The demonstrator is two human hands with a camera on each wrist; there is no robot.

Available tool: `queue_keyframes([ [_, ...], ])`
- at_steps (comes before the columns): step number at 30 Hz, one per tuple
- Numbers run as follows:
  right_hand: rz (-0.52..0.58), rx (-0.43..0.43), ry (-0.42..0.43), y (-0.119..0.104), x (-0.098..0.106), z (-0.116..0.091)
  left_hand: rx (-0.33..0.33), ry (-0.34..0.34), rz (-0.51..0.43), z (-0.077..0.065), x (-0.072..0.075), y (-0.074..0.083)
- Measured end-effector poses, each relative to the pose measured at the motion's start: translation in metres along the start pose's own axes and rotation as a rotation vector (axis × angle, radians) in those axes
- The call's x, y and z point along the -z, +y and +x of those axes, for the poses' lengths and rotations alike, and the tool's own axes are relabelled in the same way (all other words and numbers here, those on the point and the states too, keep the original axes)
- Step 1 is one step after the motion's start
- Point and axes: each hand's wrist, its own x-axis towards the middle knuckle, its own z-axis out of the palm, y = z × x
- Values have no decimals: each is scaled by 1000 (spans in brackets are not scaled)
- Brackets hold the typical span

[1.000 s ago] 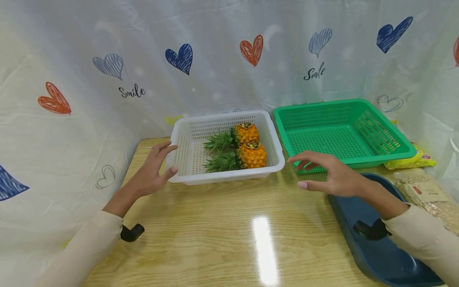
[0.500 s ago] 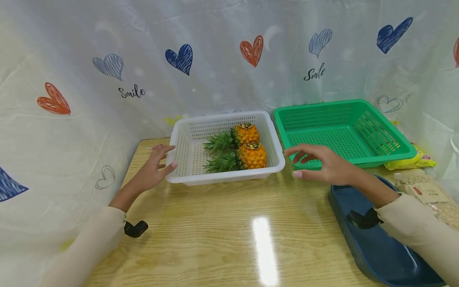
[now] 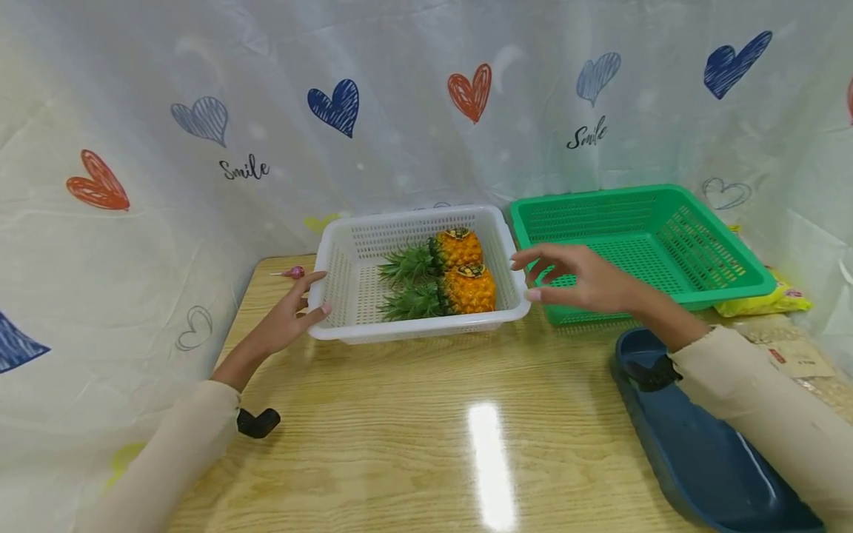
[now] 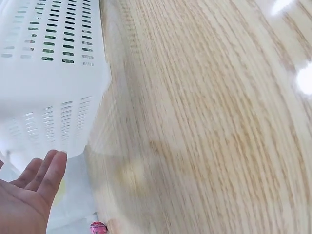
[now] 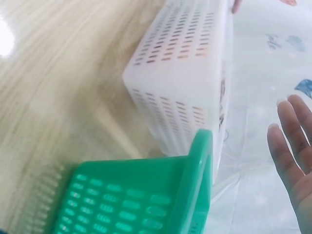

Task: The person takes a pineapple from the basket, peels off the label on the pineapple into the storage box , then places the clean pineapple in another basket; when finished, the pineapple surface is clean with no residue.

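A white plastic basket (image 3: 420, 326) with slotted walls stands on the wooden table. Inside lie two small pineapples (image 3: 469, 289), side by side, with their leafy crowns toward the left. My left hand (image 3: 283, 318) is at the basket's left end, thumb and fingertips right at the rim. In the left wrist view its fingers (image 4: 51, 178) extend nearly straight beside the basket wall. My right hand (image 3: 576, 281) hovers at the opposite end, fingertips close to the right rim and nothing in its grasp. The right wrist view shows its fingers (image 5: 287, 141) spread and relaxed.
A green basket (image 3: 716, 296) stands just right of the white one. A dark blue tray (image 3: 693, 444) lies front right, partly under my right sleeve. Yellow packaging (image 3: 766, 300) and a bag of grain (image 3: 793, 355) sit far right. A wrapped lollipop (image 3: 293, 272) lies behind my left hand.
My right hand has moved left and away from me, from over the green basket's front corner to the white basket's right rim. My left hand shifted slightly, uncovering the lollipop.
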Motion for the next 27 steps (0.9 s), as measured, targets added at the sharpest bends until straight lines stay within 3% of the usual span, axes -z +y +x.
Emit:
queue_keyframes([
  [9,26,-34,-42,1,7,31,-7,-11,-130,0,-2,-4],
  [27,56,-137,-66,18,12,86,26,-14,-204,2,-2,-8],
])
